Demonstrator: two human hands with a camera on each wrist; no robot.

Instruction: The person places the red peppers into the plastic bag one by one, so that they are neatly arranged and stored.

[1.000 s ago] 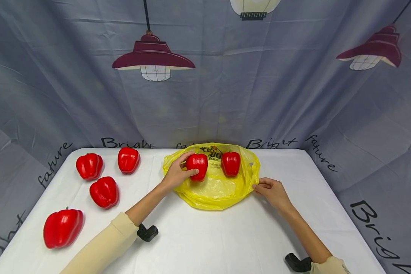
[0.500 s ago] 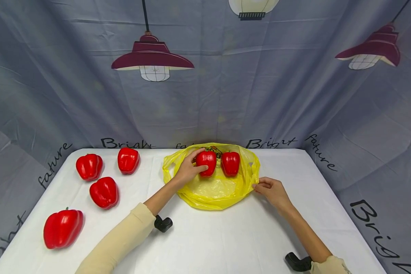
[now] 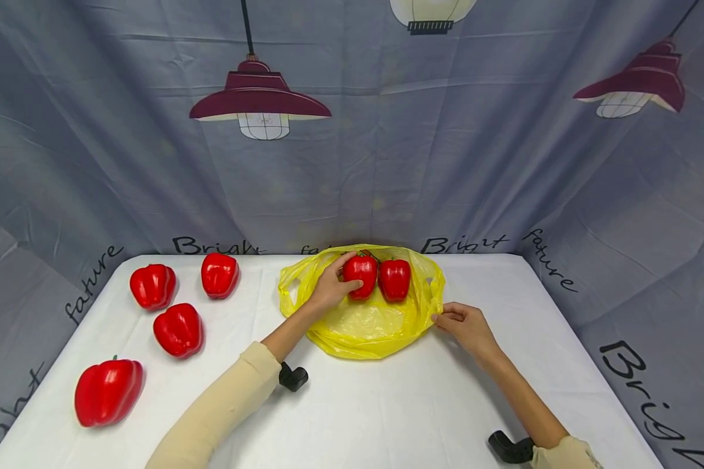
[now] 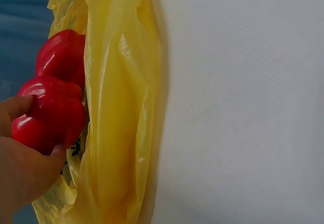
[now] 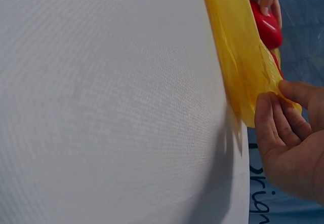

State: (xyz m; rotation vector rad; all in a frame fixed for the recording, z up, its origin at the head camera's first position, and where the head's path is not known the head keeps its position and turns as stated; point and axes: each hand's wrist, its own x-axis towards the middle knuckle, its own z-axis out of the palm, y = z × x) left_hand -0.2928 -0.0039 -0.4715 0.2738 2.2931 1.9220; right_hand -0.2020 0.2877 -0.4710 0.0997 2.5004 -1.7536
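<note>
A yellow plastic bag (image 3: pixel 364 329) lies spread with its mouth wide at the back middle of the table. My left hand (image 3: pixel 328 286) grips a red bell pepper (image 3: pixel 361 275) within the bag's mouth, thumb on its near side. Right beside that one, a second red bell pepper (image 3: pixel 395 280) sits in the bag. In the left wrist view the held pepper (image 4: pixel 50 112) appears against the other pepper (image 4: pixel 63 57). My right hand (image 3: pixel 465 329) pinches the bag's right rim between thumb and fingers, as the right wrist view also shows on the yellow plastic (image 5: pixel 235 46).
Several more red bell peppers lie on the left of the white table (image 3: pixel 387 410): one large near the front (image 3: pixel 108 392), the others farther back (image 3: pixel 178 329). A grey printed curtain (image 3: pixel 352 163) hangs behind the table. A black wrist device (image 3: pixel 293 376) sits below the left forearm.
My left hand has moved right with its bell pepper, bringing it from the bag's left side up beside the other pepper. The right hand keeps its pinch on the rim.
</note>
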